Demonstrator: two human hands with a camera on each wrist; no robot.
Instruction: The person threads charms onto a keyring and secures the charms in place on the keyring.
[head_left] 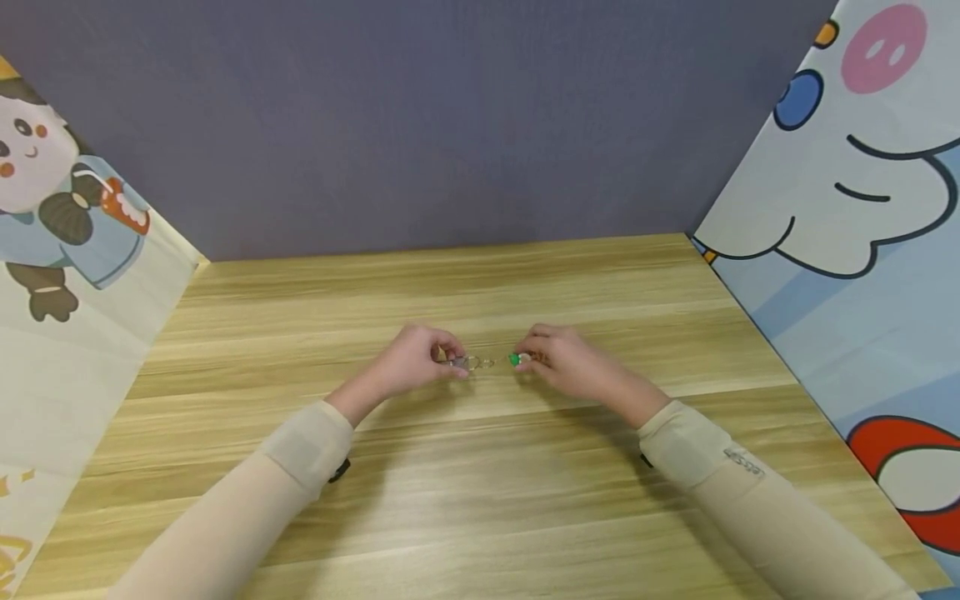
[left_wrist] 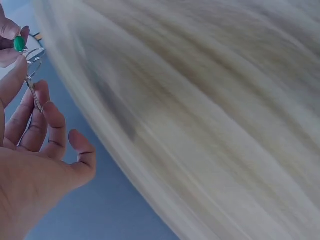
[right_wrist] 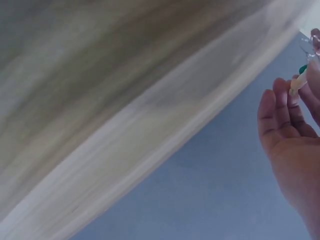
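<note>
In the head view my left hand (head_left: 420,358) pinches a small metal key (head_left: 458,362) between thumb and fingers. From the key a wire key ring (head_left: 474,362) and some smaller links (head_left: 487,363) point towards the right. My right hand (head_left: 566,362) faces it and pinches a small green-and-white charm (head_left: 514,359), mostly covered by the fingers. The left wrist view has the thin key (left_wrist: 33,93) below the rings, with the green part of the charm (left_wrist: 19,43) above. Whether charm and links are joined is too small to tell.
Both hands are above a wood-grain table (head_left: 480,500). A dark grey-blue panel (head_left: 450,125) rises at its back edge. Cartoon-printed walls stand along the left side (head_left: 90,358) and right side (head_left: 810,308).
</note>
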